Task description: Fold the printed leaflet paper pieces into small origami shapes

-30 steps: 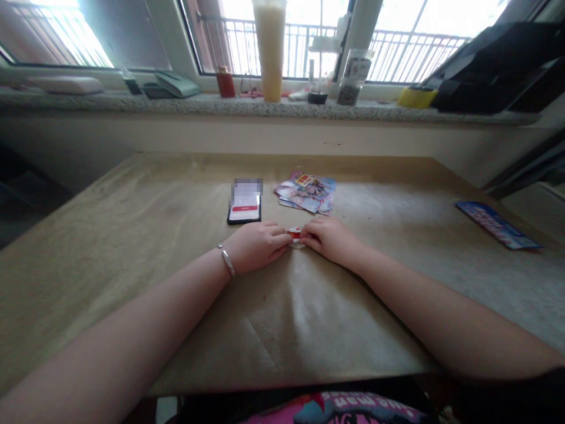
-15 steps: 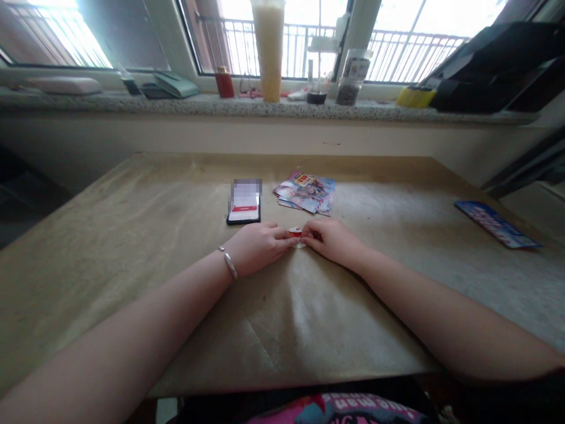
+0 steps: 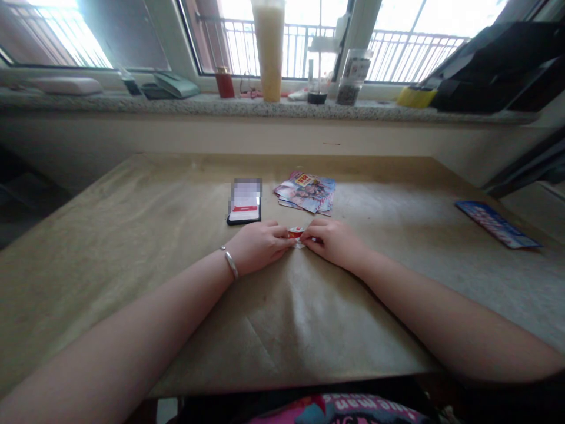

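Note:
A small red-and-white piece of printed paper (image 3: pixel 295 234) lies on the table between my hands, partly covered by fingers. My left hand (image 3: pixel 258 246), with a silver bangle at the wrist, presses its closed fingertips on the paper's left side. On the right side, my right hand (image 3: pixel 333 242) pinches the paper between thumb and fingers. Beyond my left hand lies a phone (image 3: pixel 245 202) with a lit, partly blurred screen. Just past the paper sits a fanned pile of colourful printed cards (image 3: pixel 306 192).
The table (image 3: pixel 185 188) has a beige, slightly creased cover. A blue printed leaflet (image 3: pixel 497 224) lies at the right. On the stone windowsill (image 3: pixel 198 107) stand a tall yellowish cup (image 3: pixel 269 53), a red jar (image 3: pixel 225 83), a clear container (image 3: pixel 353 79) and a black bag (image 3: pixel 494 70).
My right fingers have shifted slightly on the paper, and a bit more of its red part shows. The left hand has barely moved.

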{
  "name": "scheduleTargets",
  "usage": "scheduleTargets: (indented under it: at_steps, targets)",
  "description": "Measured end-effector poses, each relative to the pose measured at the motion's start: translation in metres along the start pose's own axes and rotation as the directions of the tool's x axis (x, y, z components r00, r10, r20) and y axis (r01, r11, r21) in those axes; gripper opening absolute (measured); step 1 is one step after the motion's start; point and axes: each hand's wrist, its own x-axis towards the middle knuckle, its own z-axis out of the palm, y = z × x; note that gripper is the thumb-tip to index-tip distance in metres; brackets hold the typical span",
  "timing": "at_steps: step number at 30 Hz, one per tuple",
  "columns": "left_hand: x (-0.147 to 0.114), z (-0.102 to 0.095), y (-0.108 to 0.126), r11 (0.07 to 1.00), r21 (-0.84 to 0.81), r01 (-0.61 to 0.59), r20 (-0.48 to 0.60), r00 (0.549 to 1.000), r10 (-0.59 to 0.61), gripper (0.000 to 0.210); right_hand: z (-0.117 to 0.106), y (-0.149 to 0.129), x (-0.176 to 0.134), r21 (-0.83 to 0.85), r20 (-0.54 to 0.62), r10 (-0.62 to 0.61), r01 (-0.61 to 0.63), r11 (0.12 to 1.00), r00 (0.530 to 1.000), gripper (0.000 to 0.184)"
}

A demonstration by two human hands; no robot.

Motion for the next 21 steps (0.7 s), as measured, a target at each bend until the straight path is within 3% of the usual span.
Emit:
scheduleTargets:
  at_steps: [4, 10, 21]
  targets:
    - [-0.0015, 0.0012, -0.0028, 0.995, -0.096, 0.007, -0.031, 0.999, -0.010, 0.026, -0.0004, 0.0006, 0.0005, 0.036, 0.007, 0.003, -0.004, 0.999, 1.000, 0.013]
    - [0.0006, -0.0011, 0.0000, 0.953, -0.260, 0.154, -0.021, 0.986, -0.165, 0.020, -0.0030, -0.0006, -0.0007, 0.049, 0.023, 0.034, -0.035, 0.998, 0.999, 0.011]
    - [0.0026, -0.0030, 0.0027, 0.952, -0.259, 0.164, 0.025, 0.986, -0.163, 0.016, 0.0016, -0.0037, 0.0030, 0.153, 0.051, 0.043, -0.050, 0.987, 0.998, 0.010]
